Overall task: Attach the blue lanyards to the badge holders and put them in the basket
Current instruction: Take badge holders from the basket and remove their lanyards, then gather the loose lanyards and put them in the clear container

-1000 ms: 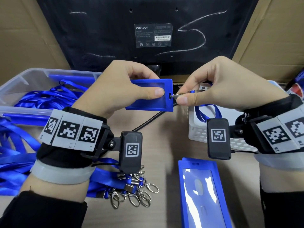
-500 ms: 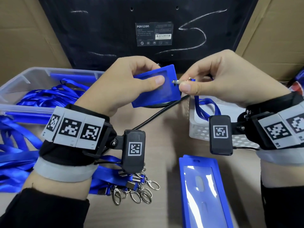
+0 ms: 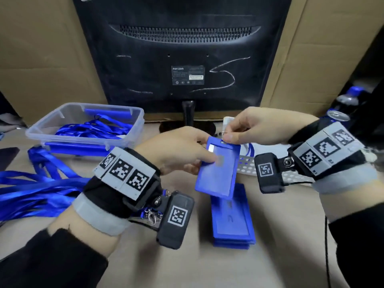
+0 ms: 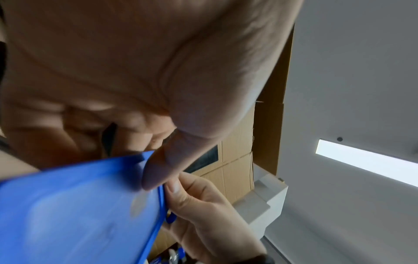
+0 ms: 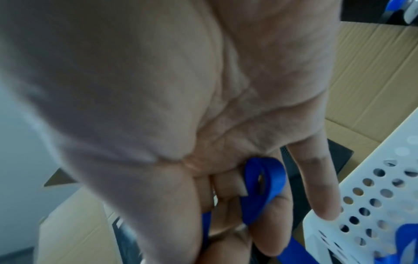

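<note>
The blue badge holder [image 3: 218, 169] hangs tilted above the middle of the surface [image 3: 145, 256], pinched by the left hand [image 3: 176, 150] with the thumb across its face. At its top edge the right hand [image 3: 255, 125] pinches the metal clip [image 3: 223, 134] of a blue lanyard [image 3: 251, 149], whose strap trails down toward the white perforated basket [image 3: 247, 165] at the right. Below lies a stack of badge holders [image 3: 232, 221]. Loose lanyards [image 3: 37, 190] spread along the left edge, before a clear tub [image 3: 83, 123] holding more. At the back stands a black monitor [image 3: 182, 59], seen from behind, against cardboard sheets [image 3: 41, 48].
</note>
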### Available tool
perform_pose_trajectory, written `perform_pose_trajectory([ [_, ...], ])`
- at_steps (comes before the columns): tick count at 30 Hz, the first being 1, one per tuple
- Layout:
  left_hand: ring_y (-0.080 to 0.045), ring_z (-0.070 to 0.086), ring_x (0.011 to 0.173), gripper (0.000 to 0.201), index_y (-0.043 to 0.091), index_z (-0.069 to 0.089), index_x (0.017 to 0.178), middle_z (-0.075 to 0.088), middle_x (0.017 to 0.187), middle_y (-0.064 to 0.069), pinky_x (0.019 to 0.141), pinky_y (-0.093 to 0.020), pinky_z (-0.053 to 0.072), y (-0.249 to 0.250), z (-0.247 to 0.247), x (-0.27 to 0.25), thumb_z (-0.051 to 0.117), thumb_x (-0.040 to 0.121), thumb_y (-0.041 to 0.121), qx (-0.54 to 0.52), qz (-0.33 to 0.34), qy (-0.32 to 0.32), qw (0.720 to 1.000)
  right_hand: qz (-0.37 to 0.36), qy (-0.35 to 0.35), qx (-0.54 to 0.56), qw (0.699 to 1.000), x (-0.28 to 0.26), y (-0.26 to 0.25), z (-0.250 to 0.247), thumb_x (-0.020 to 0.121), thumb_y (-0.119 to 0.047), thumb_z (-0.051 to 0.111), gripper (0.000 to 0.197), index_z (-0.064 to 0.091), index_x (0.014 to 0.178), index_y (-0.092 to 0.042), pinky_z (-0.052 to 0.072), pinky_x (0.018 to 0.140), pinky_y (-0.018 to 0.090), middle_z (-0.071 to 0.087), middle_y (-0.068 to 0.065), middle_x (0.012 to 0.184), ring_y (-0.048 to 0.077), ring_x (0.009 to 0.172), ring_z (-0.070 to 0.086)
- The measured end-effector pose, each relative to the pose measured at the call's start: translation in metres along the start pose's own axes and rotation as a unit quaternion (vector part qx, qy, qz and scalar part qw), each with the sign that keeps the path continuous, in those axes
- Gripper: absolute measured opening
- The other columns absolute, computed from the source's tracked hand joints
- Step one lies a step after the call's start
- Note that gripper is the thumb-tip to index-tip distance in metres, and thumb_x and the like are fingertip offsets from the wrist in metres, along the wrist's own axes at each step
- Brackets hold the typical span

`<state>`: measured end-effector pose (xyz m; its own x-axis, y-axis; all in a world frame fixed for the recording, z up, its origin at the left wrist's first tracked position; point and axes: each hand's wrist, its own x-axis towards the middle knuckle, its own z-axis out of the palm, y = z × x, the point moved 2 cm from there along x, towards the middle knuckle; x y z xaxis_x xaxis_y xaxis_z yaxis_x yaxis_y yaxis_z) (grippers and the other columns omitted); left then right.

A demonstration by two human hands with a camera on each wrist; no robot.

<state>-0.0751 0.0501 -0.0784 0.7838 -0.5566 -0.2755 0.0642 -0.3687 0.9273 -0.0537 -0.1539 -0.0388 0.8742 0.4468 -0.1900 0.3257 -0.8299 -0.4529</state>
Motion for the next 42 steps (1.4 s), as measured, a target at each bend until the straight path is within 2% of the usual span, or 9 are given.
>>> perform_pose_trajectory([
  [5,-0.031,0.068,0.086,0.012,0.006,0.068,0.101,0.076,0.086,-0.014,0.062,-0.028,0.063,-0.011,0.021,-0.021,0.076,0.093,0.002,0.005,-0.055,-0.005,0.998,0.025,-0.070,-0.079,0.994,-0.009,-0.009,0.022,0.102,-0.044,0.062,0.026,0.073,0.081,-0.035,0.044,0.075,0.027,0.064,-0.017,0.071,0.003,0.068,0.053],
  [10,-0.020,0.077,0.073,0.019,0.012,0.062,0.102,0.073,0.088,-0.008,0.057,-0.029,0.064,-0.019,0.039,-0.034,0.077,0.092,0.003,0.024,-0.088,0.018,0.996,0.062,-0.074,-0.152,0.984,-0.018,-0.011,0.040,0.098,-0.058,0.061,0.039,0.079,0.101,-0.024,0.053,0.088,0.037,0.075,0.000,0.092,0.018,0.087,0.067],
  [13,-0.020,0.074,0.071,0.023,0.015,0.061,0.099,0.069,0.088,-0.007,0.072,-0.036,0.067,-0.025,0.043,-0.032,0.081,0.090,0.005,0.041,-0.098,0.033,0.994,0.072,-0.057,-0.148,0.985,-0.023,-0.013,0.045,0.097,-0.056,0.064,0.032,0.081,0.098,-0.029,0.050,0.080,0.030,0.076,-0.006,0.087,0.008,0.079,0.063],
  [15,-0.025,0.069,0.072,0.029,0.018,0.063,0.098,0.065,0.092,-0.008,0.083,-0.042,0.064,-0.028,0.044,-0.030,0.087,0.084,0.015,0.078,-0.106,0.047,0.990,0.074,-0.013,-0.132,0.988,-0.026,-0.017,0.041,0.096,-0.051,0.068,0.024,0.083,0.096,-0.031,0.046,0.078,0.026,0.074,-0.014,0.081,0.004,0.078,0.062],
  [21,-0.011,0.057,0.088,0.082,0.024,0.041,0.136,0.049,0.112,0.002,0.053,-0.023,0.049,-0.023,0.036,-0.026,0.091,0.074,0.045,0.187,-0.085,0.112,0.972,-0.027,0.277,-0.113,0.954,-0.038,-0.048,0.004,0.097,-0.047,0.070,0.021,0.081,0.088,-0.031,0.043,0.092,0.035,0.068,-0.023,0.072,0.002,0.081,0.063],
  [27,-0.019,0.047,0.128,0.078,0.054,0.053,0.122,0.034,0.128,0.008,0.113,-0.038,0.045,0.006,0.007,-0.029,0.078,0.055,0.083,0.186,0.142,0.261,0.937,-0.206,0.311,0.238,0.897,-0.050,-0.099,-0.006,0.102,-0.015,0.069,0.012,0.074,0.098,-0.004,0.064,0.085,0.038,0.077,0.008,0.091,0.026,0.087,0.079],
  [30,-0.018,0.067,0.101,0.029,0.042,0.077,0.091,0.072,0.102,0.008,0.100,-0.047,0.053,0.018,-0.017,-0.043,0.064,0.076,0.064,0.154,0.220,0.314,0.911,-0.246,0.331,0.302,0.859,-0.048,-0.123,-0.008,0.101,-0.008,0.067,0.009,0.073,0.100,-0.001,0.065,0.085,0.038,0.076,0.009,0.095,0.027,0.095,0.078],
  [34,-0.003,0.050,0.055,0.020,0.025,0.077,0.090,0.064,0.066,0.016,0.062,-0.024,0.043,0.019,-0.072,-0.080,0.059,0.099,0.029,0.127,0.215,0.391,0.886,-0.243,0.382,0.354,0.819,-0.038,-0.140,-0.014,0.100,-0.007,0.070,0.012,0.072,0.101,0.005,0.064,0.085,0.033,0.074,0.026,0.098,0.029,0.098,0.079],
  [42,-0.022,0.048,0.064,0.060,0.031,0.076,0.081,0.061,0.072,-0.003,0.060,-0.026,0.037,0.002,-0.162,-0.180,0.039,0.075,-0.015,0.197,0.132,0.524,0.818,-0.173,0.320,0.361,0.859,0.005,-0.167,0.010,0.094,-0.006,0.077,0.006,0.078,0.097,0.000,0.063,0.087,0.032,0.080,0.016,0.091,0.024,0.094,0.080],
])
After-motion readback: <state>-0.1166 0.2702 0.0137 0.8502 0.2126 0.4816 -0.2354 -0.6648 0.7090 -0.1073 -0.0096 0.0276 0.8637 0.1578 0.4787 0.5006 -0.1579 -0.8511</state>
